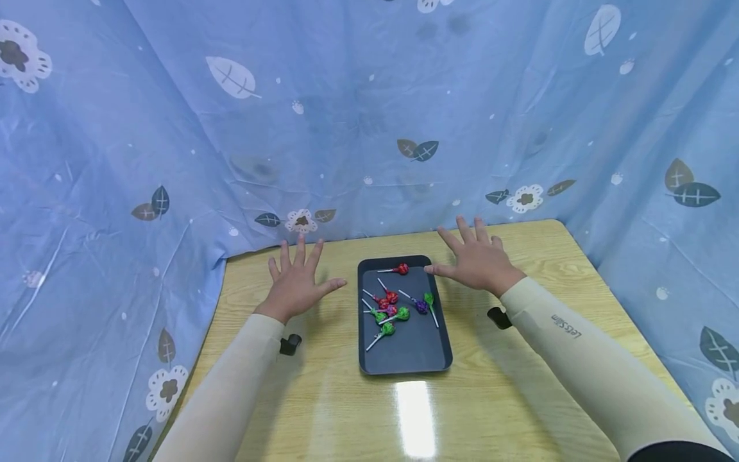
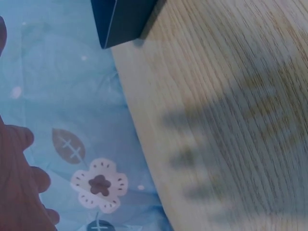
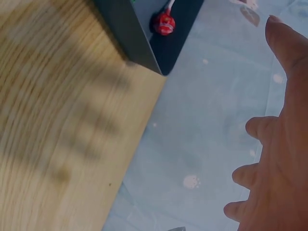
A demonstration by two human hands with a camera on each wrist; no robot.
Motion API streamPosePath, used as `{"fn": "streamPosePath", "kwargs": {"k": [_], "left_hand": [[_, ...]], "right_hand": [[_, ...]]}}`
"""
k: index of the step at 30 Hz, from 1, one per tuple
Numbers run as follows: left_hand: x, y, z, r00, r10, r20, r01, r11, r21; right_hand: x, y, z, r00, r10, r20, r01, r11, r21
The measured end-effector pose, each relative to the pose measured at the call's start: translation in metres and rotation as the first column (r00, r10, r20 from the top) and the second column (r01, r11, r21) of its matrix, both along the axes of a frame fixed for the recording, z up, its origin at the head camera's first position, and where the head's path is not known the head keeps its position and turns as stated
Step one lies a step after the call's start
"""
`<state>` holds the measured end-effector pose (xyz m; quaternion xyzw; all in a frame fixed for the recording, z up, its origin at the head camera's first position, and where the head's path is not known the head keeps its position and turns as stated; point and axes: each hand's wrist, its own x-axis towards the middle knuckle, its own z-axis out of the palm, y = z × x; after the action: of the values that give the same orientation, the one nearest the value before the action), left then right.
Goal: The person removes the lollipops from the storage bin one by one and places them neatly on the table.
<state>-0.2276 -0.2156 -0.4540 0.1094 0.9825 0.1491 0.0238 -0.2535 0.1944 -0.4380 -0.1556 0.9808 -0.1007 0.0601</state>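
Note:
A dark grey tray (image 1: 412, 350) lies on the table between the two hands. Several wrapped lollipops are in it: a red lollipop (image 1: 402, 269) by the far rim, a purple lollipop (image 1: 421, 307) and a green lollipop (image 1: 429, 299) on the right, others clustered on the left. To the tray's left, my left hand (image 1: 296, 285) is held above the table with fingers spread, touching nothing. On the other side hovers my right hand (image 1: 476, 260), also spread, its thumb near the tray's far right corner. In the right wrist view a red lollipop (image 3: 164, 23) shows inside the tray.
A wooden table (image 1: 329, 398) carries the tray. Blue patterned curtain (image 1: 346, 128) hangs behind it and along both sides, close to the table's far edge. Black wrist devices (image 1: 290, 344) show under the pale sleeves.

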Motion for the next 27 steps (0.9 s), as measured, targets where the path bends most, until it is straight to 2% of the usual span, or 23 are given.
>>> {"fn": "streamPosePath", "kwargs": {"k": [8, 14, 19, 23, 27], "left_hand": [[0.002, 0.001, -0.002, 1.000, 0.018, 0.021, -0.020, 0.997, 0.068], [0.002, 0.005, -0.009, 0.999, 0.023, 0.043, -0.029, 0.986, 0.166], [0.003, 0.011, -0.015, 0.997, 0.017, 0.072, -0.038, 0.954, 0.296], [0.008, 0.018, -0.021, 0.995, 0.007, 0.101, -0.045, 0.923, 0.381], [0.014, 0.023, -0.032, 0.996, -0.017, 0.086, -0.025, 0.883, 0.469]], "right_hand": [[0.003, -0.007, -0.001, 0.999, 0.037, -0.015, -0.038, 0.998, -0.042], [0.005, -0.012, -0.003, 0.995, 0.090, -0.045, -0.094, 0.993, -0.076], [0.007, -0.017, -0.005, 0.990, 0.126, -0.059, -0.132, 0.985, -0.111], [0.011, -0.022, -0.008, 0.988, 0.153, -0.018, -0.154, 0.973, -0.175], [0.015, -0.028, -0.012, 0.982, 0.186, 0.025, -0.175, 0.959, -0.223]]}}
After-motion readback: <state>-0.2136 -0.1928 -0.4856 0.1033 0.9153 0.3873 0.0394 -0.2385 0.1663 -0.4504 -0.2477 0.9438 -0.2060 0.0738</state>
